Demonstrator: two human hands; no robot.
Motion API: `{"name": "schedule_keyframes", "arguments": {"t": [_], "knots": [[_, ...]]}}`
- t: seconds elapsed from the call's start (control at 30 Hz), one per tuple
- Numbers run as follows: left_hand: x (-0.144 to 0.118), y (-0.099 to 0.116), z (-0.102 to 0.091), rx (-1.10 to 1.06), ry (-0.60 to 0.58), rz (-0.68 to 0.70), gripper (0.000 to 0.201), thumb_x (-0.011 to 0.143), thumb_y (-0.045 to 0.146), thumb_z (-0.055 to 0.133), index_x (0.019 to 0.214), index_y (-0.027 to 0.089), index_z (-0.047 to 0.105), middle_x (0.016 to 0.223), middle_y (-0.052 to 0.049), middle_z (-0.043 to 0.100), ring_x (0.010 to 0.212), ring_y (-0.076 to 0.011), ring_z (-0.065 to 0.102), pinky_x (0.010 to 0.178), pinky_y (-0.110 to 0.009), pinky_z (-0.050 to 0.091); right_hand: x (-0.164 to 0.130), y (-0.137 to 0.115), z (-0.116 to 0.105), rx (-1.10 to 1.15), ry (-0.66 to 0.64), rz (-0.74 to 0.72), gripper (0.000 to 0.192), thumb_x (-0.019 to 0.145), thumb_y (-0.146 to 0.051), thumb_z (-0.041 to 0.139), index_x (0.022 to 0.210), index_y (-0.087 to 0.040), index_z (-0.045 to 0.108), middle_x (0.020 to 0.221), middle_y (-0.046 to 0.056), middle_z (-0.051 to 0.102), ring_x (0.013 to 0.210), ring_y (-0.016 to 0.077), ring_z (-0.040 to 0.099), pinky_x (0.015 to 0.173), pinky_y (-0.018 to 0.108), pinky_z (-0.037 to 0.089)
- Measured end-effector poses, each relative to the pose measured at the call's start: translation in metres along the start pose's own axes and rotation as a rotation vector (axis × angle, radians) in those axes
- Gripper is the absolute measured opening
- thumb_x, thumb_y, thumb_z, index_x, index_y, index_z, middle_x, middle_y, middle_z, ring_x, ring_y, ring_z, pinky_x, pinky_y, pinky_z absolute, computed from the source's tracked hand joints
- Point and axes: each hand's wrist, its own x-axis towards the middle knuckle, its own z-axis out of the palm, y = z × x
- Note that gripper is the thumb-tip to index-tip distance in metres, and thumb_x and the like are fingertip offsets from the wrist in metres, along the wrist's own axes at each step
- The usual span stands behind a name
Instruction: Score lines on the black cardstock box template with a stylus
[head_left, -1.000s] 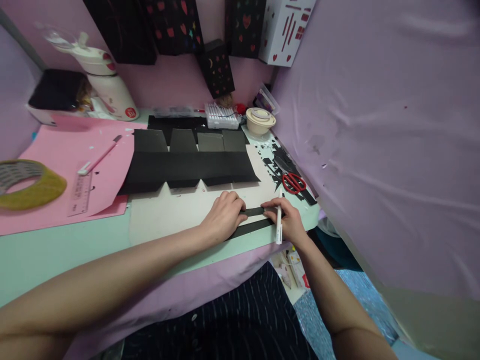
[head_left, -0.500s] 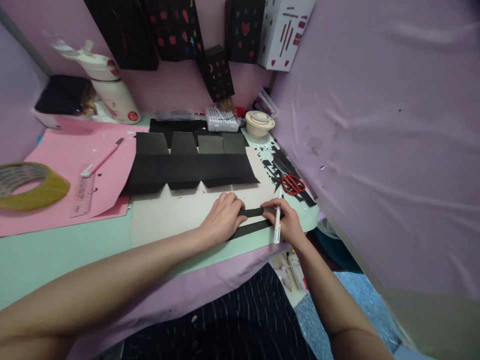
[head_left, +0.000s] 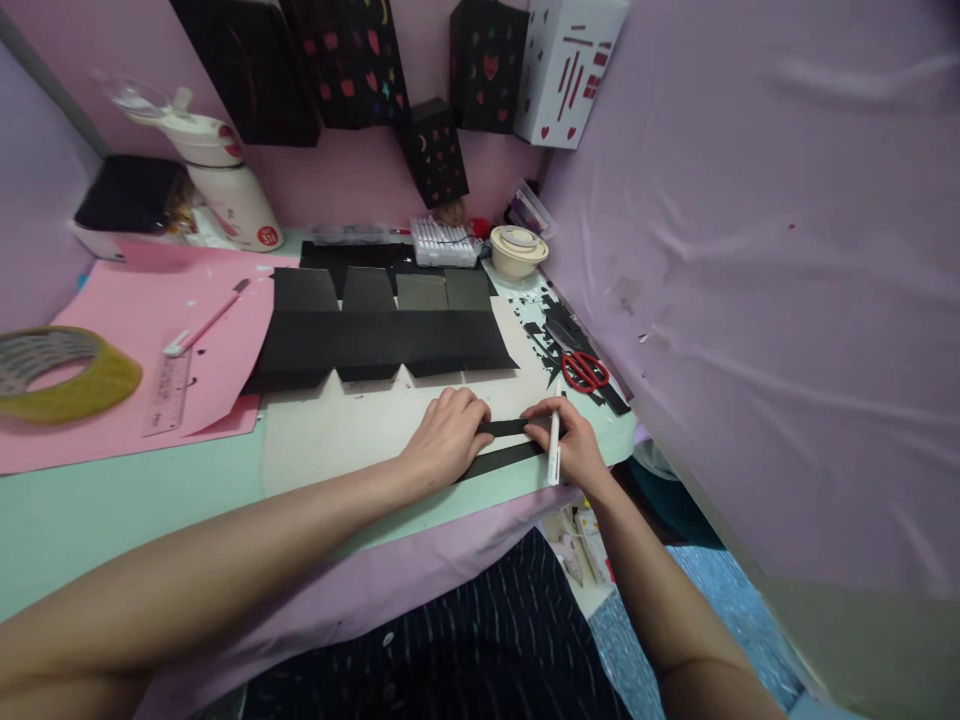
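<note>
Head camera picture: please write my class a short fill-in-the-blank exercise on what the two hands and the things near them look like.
1. The right hand holds a white ____.
2. The left hand presses down on a thin strip of ____ paper.
3. The scissors beside the wall have ____ handles.
4. The clear ruler lies on a sheet of ____ paper.

Missing words: pen; black; red; pink

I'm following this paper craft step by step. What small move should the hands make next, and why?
Probably slide the right hand along the black strip, pressing it flat: the left hand already pins its other end, and the right also grips a white pen.
</note>
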Motion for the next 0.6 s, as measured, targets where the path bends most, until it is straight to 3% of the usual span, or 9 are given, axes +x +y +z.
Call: {"name": "schedule_keyframes", "arguments": {"t": [0.6], "knots": [[-0.0004, -0.0004, 0.0025, 0.040, 0.004, 0.011, 0.015, 0.090, 0.026, 0.059, 0.102, 0.016, 0.059, 0.106, -0.009, 0.052, 0.102, -0.0267, 0.045, 0.089, -0.041, 0.042, 0.0028, -0.0032, 0.0028, 0.112, 0.007, 0.080, 0.016, 0.079, -0.024, 0.067, 0.091, -0.024, 0.056, 0.088, 0.002, 0.066, 0.086, 0.0216, 0.064, 0.080, 0.036, 0.050]]}}
